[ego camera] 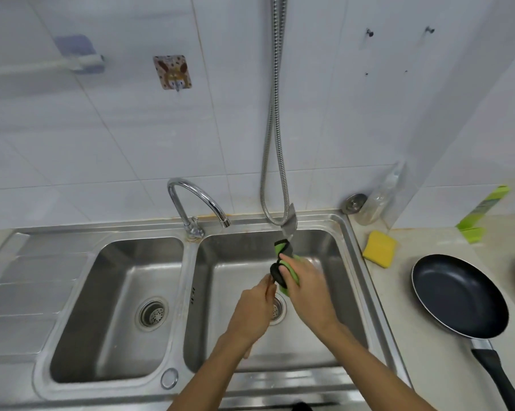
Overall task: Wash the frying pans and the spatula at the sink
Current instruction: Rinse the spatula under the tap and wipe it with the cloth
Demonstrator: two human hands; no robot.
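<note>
Fingers of the left hand (252,310) curl round the handle of the spatula (289,225). The right hand (305,292) grips a green scouring pad (284,247) wrapped over its silver blade, above the right basin (229,307), apart from its walls.

A white tiled wall (132,143) carried a patterned adhesive hook (172,72) and, further left, a white rail (81,59) in a lilac bracket (too blurred to tell more). A ribbed metal hose (277,54) hung down in a loop, right of a curved chrome tap (181,212). On the pale counter (422,247) lay a yellow sponge (380,248). Behind it, against the wall, stood a clear bottle (377,200) with a round metal plug (353,203) just beside it. Green packaging (484,212) leaned at the right wall.
</note>
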